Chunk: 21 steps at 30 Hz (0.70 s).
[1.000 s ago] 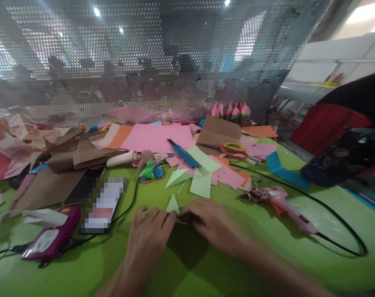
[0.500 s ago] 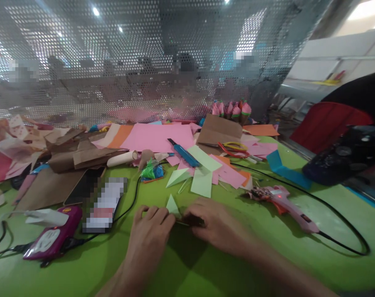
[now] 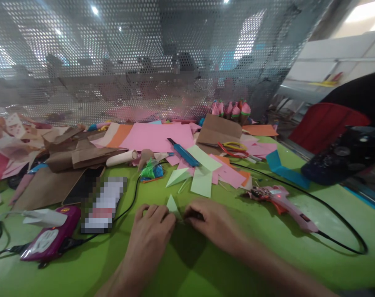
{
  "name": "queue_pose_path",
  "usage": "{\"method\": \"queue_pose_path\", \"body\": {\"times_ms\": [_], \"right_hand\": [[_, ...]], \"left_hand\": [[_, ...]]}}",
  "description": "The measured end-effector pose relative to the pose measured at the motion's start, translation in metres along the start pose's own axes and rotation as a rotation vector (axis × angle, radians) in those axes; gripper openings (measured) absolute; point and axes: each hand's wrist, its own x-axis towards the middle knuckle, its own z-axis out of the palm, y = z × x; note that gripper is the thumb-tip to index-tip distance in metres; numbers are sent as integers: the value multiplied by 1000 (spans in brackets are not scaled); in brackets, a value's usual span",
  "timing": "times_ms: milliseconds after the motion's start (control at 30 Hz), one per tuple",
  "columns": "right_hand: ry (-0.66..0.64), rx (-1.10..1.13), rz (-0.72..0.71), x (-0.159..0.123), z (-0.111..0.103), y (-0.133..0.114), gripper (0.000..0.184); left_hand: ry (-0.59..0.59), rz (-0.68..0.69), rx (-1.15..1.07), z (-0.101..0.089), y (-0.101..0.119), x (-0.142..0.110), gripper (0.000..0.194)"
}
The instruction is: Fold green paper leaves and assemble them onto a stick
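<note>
A small pale green piece of paper (image 3: 172,203) with a pointed top shows between my hands, low over the table. My left hand (image 3: 153,227) has its fingers curled closed on the paper's left side. The fingers of my right hand (image 3: 208,220) are pinched together at its lower right edge. My hands cover most of the paper, so its full shape is hidden. Just beyond lie a pale green folded scrap (image 3: 178,177), a pale green strip (image 3: 201,181) and a blue utility knife (image 3: 185,154).
On the right rests a pink hot glue gun (image 3: 286,204), its black cord looping around. Scissors (image 3: 233,148) lie among coloured papers at the back. A purple power strip (image 3: 51,235) and a phone (image 3: 105,206) are on the left. A perforated metal panel (image 3: 128,82) stands behind.
My right fingers have shifted slightly at the paper's lower right edge and now pinch closer together. My left hand has stayed nearly still on the paper.
</note>
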Motion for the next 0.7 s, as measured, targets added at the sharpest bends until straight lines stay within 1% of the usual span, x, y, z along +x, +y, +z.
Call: {"method": "queue_pose_path", "body": {"times_ms": [100,200,367,500,600,700], "right_hand": [[47,-38,12,0,1,-2,11],[100,-133,-29,-1,1,-5,10],[96,-290,-91,-7,5,-9,9],[92,-275,-75,-12,6,-11,6],[92,-253,-35,-13,5,-13,11],[89,-250,-30,-12,5,-13,9]], "left_hand": [[-2,8,4,2,0,0,8],[2,24,-7,3,0,-1,10],[34,32,-23,4,0,-1,16],[56,50,-16,8,0,-1,15],[53,67,-11,12,-1,-3,15],[56,77,-4,14,-2,-5,15]]}}
